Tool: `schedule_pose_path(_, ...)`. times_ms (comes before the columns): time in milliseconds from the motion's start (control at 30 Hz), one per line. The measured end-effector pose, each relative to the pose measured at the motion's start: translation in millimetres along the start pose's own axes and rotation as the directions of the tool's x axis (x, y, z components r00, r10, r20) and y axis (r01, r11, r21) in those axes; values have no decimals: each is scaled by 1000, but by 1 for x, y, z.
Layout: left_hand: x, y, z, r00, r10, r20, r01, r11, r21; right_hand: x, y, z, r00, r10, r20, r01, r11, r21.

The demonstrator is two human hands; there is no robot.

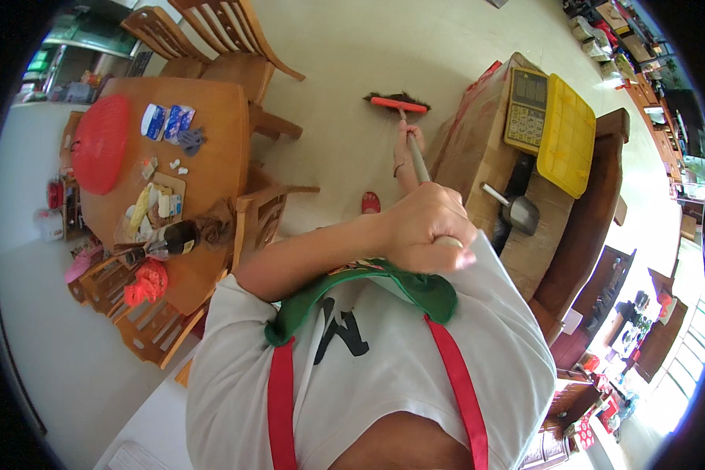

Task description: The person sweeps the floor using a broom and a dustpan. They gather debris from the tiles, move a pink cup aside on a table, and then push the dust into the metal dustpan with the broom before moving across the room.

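A broom runs away from my chest, its red head [399, 105] and dark bristles down on the pale tiled floor. Around the top end of its pale handle [418, 155] my left hand [429, 229] is closed, with that arm crossing my chest. Lower on the same handle grips my right hand [408, 143], a thin band at its wrist. Most of the right forearm is hidden behind my left hand. A red slipper [371, 202] shows on one foot below. A green apron [361, 279] with red straps hangs over my white shirt.
Wooden chairs [235, 64] surround a wooden table [220, 111] at left, which bears a red food cover [100, 144], a dark bottle [176, 238] and food. Close at right, cardboard boxes [470, 135] hold a yellow lid [567, 135] and a metal scoop [521, 214], beside a wooden bench [584, 217].
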State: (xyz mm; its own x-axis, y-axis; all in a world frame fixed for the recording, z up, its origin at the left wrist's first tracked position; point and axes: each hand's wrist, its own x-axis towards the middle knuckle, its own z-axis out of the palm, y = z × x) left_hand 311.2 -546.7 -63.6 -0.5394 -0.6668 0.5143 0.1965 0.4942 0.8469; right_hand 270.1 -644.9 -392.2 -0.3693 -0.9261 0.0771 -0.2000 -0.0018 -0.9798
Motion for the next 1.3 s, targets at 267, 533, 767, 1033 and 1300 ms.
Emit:
schedule_pose_path(267, 86, 51, -50, 957, -275, 90, 289, 921, -261, -32, -50, -1, 914, 289, -285, -226, 945, 234)
schedule_pose_path(533, 54, -45, -48, 950, -244, 193, 250, 968, -8, 52, 33, 33, 981, 193, -1, -193, 981, -13)
schedule_pose_path(767, 60, -37, -117, 997, 53, -48, -47, 992, 120, 106, -9, 95, 984, -62, 167, 54, 997, 51)
schedule_pose_path(1033, 68, 17, -216, 980, -167, 104, 173, 984, -47, 51, -82, 199, 751, -152, 642, 182, 983, 20)
schedule_pose_path(1300, 35, -51, -272, 936, -128, -327, 205, 955, 212, 74, -32, 278, 491, 18, 871, -267, 955, 131)
